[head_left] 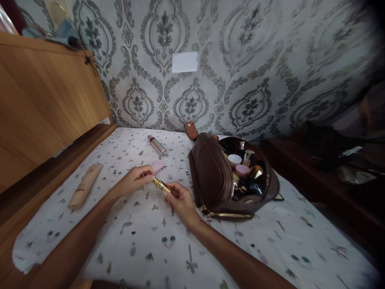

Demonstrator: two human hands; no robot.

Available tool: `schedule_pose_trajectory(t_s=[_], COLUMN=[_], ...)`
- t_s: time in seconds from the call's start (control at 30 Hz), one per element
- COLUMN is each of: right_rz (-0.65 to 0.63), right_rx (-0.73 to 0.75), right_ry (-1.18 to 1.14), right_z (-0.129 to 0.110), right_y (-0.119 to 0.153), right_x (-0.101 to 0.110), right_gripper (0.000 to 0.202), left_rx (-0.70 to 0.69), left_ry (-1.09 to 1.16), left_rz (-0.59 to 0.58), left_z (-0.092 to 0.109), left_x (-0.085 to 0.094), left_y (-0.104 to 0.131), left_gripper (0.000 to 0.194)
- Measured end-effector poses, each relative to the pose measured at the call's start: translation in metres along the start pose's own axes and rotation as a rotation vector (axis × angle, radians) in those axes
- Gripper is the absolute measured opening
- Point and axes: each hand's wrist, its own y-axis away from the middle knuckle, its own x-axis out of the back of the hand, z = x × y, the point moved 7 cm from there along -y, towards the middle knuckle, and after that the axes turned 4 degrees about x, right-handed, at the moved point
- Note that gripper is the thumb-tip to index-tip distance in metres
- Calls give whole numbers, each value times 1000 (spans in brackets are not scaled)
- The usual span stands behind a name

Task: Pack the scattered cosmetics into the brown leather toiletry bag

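Between my two hands is a small, slim gold cosmetic container (161, 185) with a pale label area, held slantwise above the cloth. My left hand (136, 179) pinches its far end with the fingertips. My right hand (182, 202) grips the near end between thumb and fingers. Just behind my left fingertips lies a pale pink item (157, 165), partly covered by the hand. To the right of my right hand stands a brown cosmetic bag (210, 172), unzipped, with jars and bottles inside, among them a white-topped jar (234, 160) and a pink-lidded jar (242, 170).
A beige squeeze tube (86, 186) lies left on the patterned white cloth (168, 257). Farther back rests a silver tube with a dark red band (157, 145). A wooden panel (51, 108) borders the left, a patterned wall (192, 96) the back. Dark clutter sits at right.
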Motion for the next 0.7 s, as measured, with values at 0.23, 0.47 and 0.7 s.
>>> schedule_pose_trajectory(t_s=[0.23,0.47,0.7], right_rz=[3,7,2], right_rx=[-2,6,2], right_ry=[-9,-22,-42], right_z=[0,-2,-1], right_y=[1,1,1], right_x=[-1,-1,-1], right_gripper=[45,45,49], left_rx=[-37,-19,-39], left_ry=[98,11,-18], left_rz=[-53,62,12], left_z=[2,2,2], left_x=[-1,1,0], left_y=[1,0,2], left_gripper=[29,32,31])
